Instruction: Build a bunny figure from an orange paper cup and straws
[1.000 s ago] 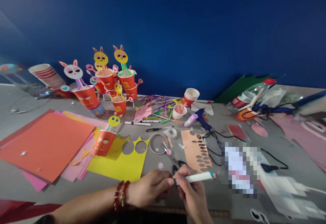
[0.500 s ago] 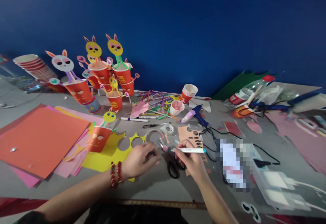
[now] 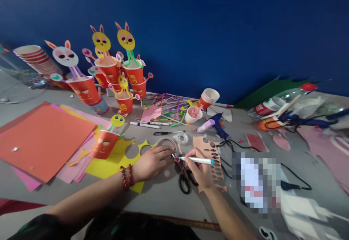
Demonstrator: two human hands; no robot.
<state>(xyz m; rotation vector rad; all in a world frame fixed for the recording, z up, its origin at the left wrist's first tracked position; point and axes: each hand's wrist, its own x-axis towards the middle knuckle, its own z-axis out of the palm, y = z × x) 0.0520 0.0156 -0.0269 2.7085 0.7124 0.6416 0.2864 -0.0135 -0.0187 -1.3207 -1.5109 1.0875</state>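
Note:
My right hand (image 3: 200, 171) grips a white marker (image 3: 200, 160) with a teal end, its tip pointing left at a small pink paper disc (image 3: 177, 159). That disc lies over the scissors (image 3: 184, 184), whose black handles show below. My left hand (image 3: 154, 163), with red bead bracelets on the wrist, is held low over the table with its fingers stretched toward the disc. Whether anything is tucked under its palm is hidden. Another small pink disc (image 3: 167, 174) lies just below the left fingers. A roll of clear tape (image 3: 167, 140) is partly behind this hand.
Red paper cups with paper rabbit heads (image 3: 85, 91) stand back left, beside stacked coloured paper (image 3: 49, 138). Straws (image 3: 169, 109) lie at the back. A blue glue gun (image 3: 219, 125), its black cable, peach paper with cut-outs (image 3: 208, 145) and a bottle (image 3: 283, 100) are to the right.
My left hand has turned flatter, and its fingers have reached right to the disc. The blue bit seen in it before is hidden. The marker tip has come left to the disc.

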